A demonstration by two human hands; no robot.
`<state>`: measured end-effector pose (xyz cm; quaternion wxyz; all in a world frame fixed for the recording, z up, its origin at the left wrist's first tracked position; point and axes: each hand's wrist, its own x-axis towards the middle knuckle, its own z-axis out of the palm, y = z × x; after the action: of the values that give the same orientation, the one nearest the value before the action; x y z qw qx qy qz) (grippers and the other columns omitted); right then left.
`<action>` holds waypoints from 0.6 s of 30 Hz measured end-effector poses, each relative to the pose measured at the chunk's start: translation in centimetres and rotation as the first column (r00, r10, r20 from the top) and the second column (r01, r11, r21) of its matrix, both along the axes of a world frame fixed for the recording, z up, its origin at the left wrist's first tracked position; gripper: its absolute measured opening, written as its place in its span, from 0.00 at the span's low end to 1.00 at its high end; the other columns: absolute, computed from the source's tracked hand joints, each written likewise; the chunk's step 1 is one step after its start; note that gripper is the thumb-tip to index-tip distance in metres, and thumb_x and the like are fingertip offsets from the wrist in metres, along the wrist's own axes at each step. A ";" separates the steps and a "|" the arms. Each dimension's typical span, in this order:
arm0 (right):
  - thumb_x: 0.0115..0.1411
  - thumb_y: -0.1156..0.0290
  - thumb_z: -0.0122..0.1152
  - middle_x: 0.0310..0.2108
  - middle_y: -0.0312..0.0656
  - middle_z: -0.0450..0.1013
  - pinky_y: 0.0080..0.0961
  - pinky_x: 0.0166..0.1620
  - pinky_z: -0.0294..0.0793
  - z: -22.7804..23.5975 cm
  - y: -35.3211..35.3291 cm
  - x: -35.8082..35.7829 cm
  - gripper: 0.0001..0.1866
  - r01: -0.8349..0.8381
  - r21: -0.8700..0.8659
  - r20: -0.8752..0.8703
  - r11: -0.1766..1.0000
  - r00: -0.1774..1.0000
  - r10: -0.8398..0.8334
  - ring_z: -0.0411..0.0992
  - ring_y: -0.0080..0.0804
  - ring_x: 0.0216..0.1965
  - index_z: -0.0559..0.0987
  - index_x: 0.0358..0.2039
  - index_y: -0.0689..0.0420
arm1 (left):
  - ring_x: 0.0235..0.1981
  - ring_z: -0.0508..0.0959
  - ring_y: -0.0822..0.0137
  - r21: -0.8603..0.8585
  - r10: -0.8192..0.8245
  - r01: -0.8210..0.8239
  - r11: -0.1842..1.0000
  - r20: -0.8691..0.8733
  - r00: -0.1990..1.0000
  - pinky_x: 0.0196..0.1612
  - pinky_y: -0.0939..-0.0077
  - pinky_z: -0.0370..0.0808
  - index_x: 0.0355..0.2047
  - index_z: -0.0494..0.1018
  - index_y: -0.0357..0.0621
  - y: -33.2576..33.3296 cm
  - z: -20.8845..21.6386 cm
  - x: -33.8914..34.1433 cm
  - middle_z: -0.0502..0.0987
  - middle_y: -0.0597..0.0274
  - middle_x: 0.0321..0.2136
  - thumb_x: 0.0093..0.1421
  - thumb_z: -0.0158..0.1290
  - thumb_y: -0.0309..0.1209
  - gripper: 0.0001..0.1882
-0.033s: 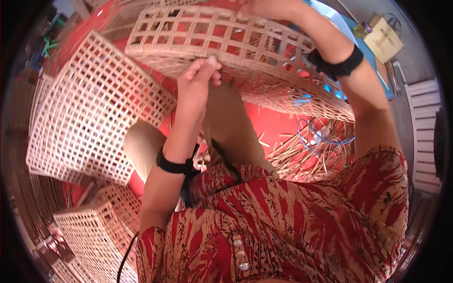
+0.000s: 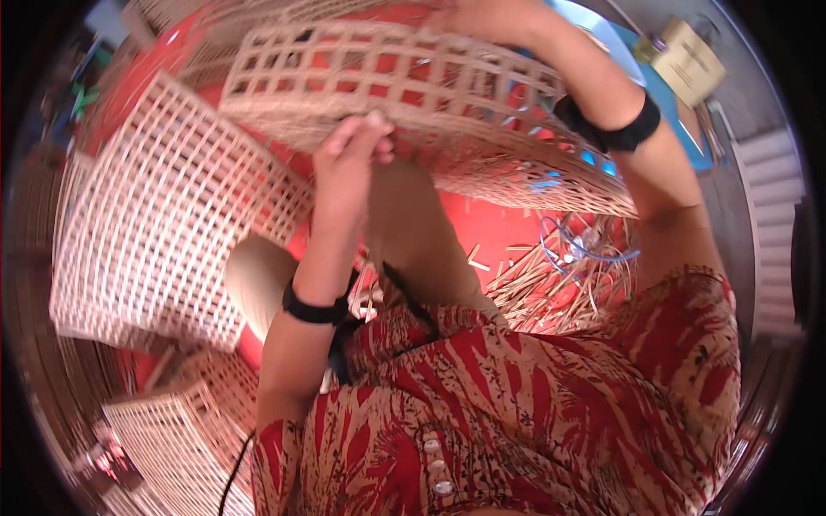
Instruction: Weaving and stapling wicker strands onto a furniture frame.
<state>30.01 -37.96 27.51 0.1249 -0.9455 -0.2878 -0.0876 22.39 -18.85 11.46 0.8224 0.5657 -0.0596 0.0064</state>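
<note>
A large open-lattice basket [image 2: 404, 82] of woven cane or bamboo strips lies on its side across the top of the view, blurred by motion. My right hand [image 2: 486, 19] is at its far rim, fingers curled over it, partly cut off by the picture's upper edge. At the basket's near edge is my left hand [image 2: 351, 148], with fingers bent together and thumb pressed to them. Whether a thin strip lies between those fingertips cannot be made out. Below the basket, my knee [image 2: 413, 215] is close to its underside.
Another woven lattice piece [image 2: 163, 215] leans at the left, and a smaller one [image 2: 172, 439] stands below it. Loose strips [image 2: 551, 288] and a blue cord loop [image 2: 615, 258] lie on the red floor covering [image 2: 490, 228]. A tan box [image 2: 688, 64] sits at the upper right.
The whole view has shifted slightly, with the lattice pieces sitting a little lower at left. My left hand is slightly lower and further left, and the basket is more blurred.
</note>
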 end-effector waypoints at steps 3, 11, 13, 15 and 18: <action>0.56 0.64 0.59 0.34 0.39 0.76 0.24 0.42 0.72 -0.2 -2.2 -4.5 0.16 -0.227 0.230 0.314 0.946 0.938 0.149 0.73 0.28 0.39 0.76 0.41 0.62 | 0.33 0.76 0.74 -0.059 -0.009 0.006 0.998 -0.046 0.999 0.39 0.78 0.74 0.35 0.75 0.37 0.6 -1.2 0.4 0.77 0.63 0.30 0.60 0.50 0.27 0.07; 0.57 0.70 0.59 0.31 0.38 0.76 0.19 0.30 0.72 -2.8 -15.0 -16.5 0.12 -0.019 0.945 0.192 0.325 0.839 -0.509 0.74 0.24 0.28 0.77 0.41 0.60 | 0.27 0.65 0.76 0.100 0.051 -0.068 0.993 0.167 0.985 0.35 0.79 0.64 0.26 0.70 0.43 0.7 0.7 1.8 0.70 0.68 0.25 0.63 0.49 0.33 0.10; 0.58 0.69 0.58 0.33 0.40 0.75 0.19 0.33 0.72 -4.0 -20.4 -17.4 0.16 0.070 0.987 0.056 0.148 0.703 -0.709 0.75 0.24 0.31 0.75 0.45 0.63 | 0.27 0.65 0.76 0.102 0.056 -0.073 0.992 0.160 0.986 0.35 0.79 0.64 0.26 0.69 0.43 0.9 0.8 2.2 0.69 0.68 0.24 0.63 0.49 0.33 0.10; 0.57 0.65 0.59 0.33 0.41 0.76 0.19 0.32 0.73 -6.6 -27.0 -16.6 0.20 0.240 0.965 -0.057 0.108 0.591 -0.805 0.75 0.24 0.30 0.73 0.48 0.62 | 0.27 0.66 0.76 0.101 0.086 -0.101 0.990 0.137 0.987 0.34 0.79 0.65 0.26 0.68 0.44 0.8 1.1 2.2 0.68 0.69 0.24 0.63 0.48 0.32 0.09; 0.55 0.57 0.61 0.36 0.45 0.77 0.25 0.35 0.75 -12.8 -38.5 -11.9 0.26 0.572 0.775 -0.063 0.268 0.492 -0.869 0.77 0.33 0.32 0.72 0.50 0.61 | 0.26 0.65 0.77 0.090 0.154 -0.161 0.983 0.079 0.985 0.34 0.79 0.65 0.26 0.68 0.44 1.7 0.3 2.9 0.67 0.70 0.24 0.61 0.49 0.30 0.07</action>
<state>18.12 -76.48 14.71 0.3651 -0.7997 0.2280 -0.4186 25.27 -17.11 11.80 0.7886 0.6069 -0.0441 0.0889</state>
